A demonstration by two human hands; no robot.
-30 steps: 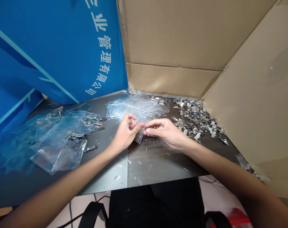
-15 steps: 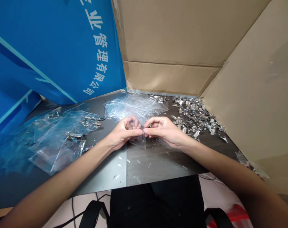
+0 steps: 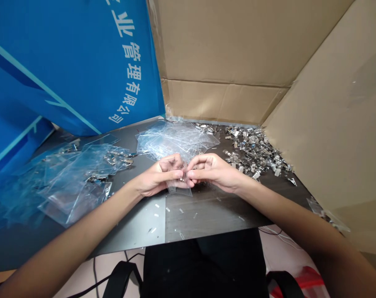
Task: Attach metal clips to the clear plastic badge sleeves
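Note:
Between my two hands, above the middle of the table, is a clear plastic badge sleeve [image 3: 179, 191]. My left hand [image 3: 163, 175] pinches it with the thumb on top, and the sleeve hangs below the fingers. A small shiny metal part shows at the left thumb tip, most likely part of a clip. Close against it, the thumb and fingertips of my right hand [image 3: 211, 171] are pressed together at the sleeve's right edge. What exactly the right fingertips grip is hidden.
Clear sleeves [image 3: 175, 138] lie piled behind my hands. Metal badge clips [image 3: 256, 149] are heaped at the right, against a cardboard wall [image 3: 330, 124]. Sleeves with clips attached [image 3: 79, 182] spread over the left side. Small clear strips [image 3: 181, 211] are scattered near the table's front edge.
My left hand has turned and shifted slightly left and down, tilting the sleeve. A metal part now shows at its thumb. My right hand has barely moved.

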